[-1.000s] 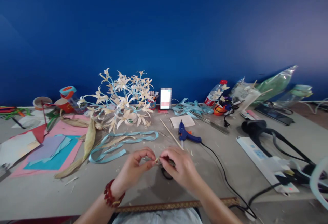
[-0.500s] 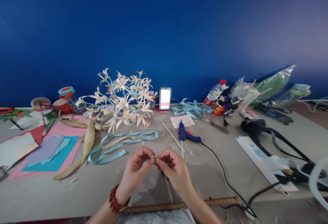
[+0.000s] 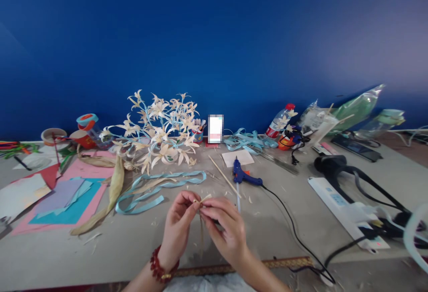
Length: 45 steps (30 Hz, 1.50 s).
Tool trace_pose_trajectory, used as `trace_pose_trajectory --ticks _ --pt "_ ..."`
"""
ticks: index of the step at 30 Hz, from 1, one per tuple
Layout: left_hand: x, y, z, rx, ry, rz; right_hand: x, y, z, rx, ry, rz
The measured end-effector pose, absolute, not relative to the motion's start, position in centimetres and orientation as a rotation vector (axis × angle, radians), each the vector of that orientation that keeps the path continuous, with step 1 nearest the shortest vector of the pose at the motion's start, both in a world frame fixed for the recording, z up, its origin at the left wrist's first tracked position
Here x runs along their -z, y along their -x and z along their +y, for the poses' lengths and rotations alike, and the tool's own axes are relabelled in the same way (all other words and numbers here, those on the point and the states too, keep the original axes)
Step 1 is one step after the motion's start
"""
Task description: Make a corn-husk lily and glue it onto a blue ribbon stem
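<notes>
Above the front middle of the table, my left hand (image 3: pixel 180 220) and my right hand (image 3: pixel 225 223) meet fingertip to fingertip. Both pinch a thin, pale strip of dried corn husk (image 3: pixel 206 197). One end sticks up past the right fingers, and a narrow length hangs down between the palms. What lies right under the fingertips is partly hidden. Beyond my left hand, a light blue ribbon (image 3: pixel 147 207) lies in loops. A blue glue gun (image 3: pixel 241 174) rests beyond my right hand, with a thin wooden stick (image 3: pixel 224 175) beside it.
White husk flowers on blue stems (image 3: pixel 160 131) stand at the back. Dried corn husks (image 3: pixel 116 180) and coloured paper (image 3: pixel 60 198) lie left. On the right are a power strip (image 3: pixel 344 211), the glue gun's black cord (image 3: pixel 284 207) and a plastic bottle (image 3: pixel 279 122).
My right hand has turned over more, its fingers now lying across the strip. The strip's end has come up above the fingers. My left hand has shifted slightly right at the wrist.
</notes>
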State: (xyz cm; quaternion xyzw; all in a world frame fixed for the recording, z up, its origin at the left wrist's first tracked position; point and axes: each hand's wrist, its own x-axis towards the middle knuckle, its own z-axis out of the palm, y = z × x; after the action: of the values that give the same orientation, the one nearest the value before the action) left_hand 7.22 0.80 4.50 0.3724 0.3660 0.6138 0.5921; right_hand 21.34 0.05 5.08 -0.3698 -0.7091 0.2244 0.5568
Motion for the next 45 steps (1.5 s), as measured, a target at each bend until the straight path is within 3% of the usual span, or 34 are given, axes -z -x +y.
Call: trace_pose_trajectory --ticks 7,15,25,39,45 --pt "-5.1 -7.5 0.8 -1.364 -0.778 0.703 -3.7 -20.4 0.8 -1.168 0.95 -1.032" --pt "-5.3 -7.5 1.1 -1.169 -0.696 0.701 -4.5 -20.5 1.2 -1.325 0.834 -1.028" --pt "-4.9 -7.6 1.1 -1.242 -0.824 0.774 -4.9 -21.4 1.8 -1.457 0.824 -1.095" --pt "-4.2 -6.7 0.3 -1.408 -1.762 0.914 -5.5 -21.7 1.6 -1.611 0.847 -0.947" --pt "-4.8 -6.5 0.3 -1.323 -1.788 0.919 -5.6 -21.8 1.5 -1.668 0.856 -0.874"
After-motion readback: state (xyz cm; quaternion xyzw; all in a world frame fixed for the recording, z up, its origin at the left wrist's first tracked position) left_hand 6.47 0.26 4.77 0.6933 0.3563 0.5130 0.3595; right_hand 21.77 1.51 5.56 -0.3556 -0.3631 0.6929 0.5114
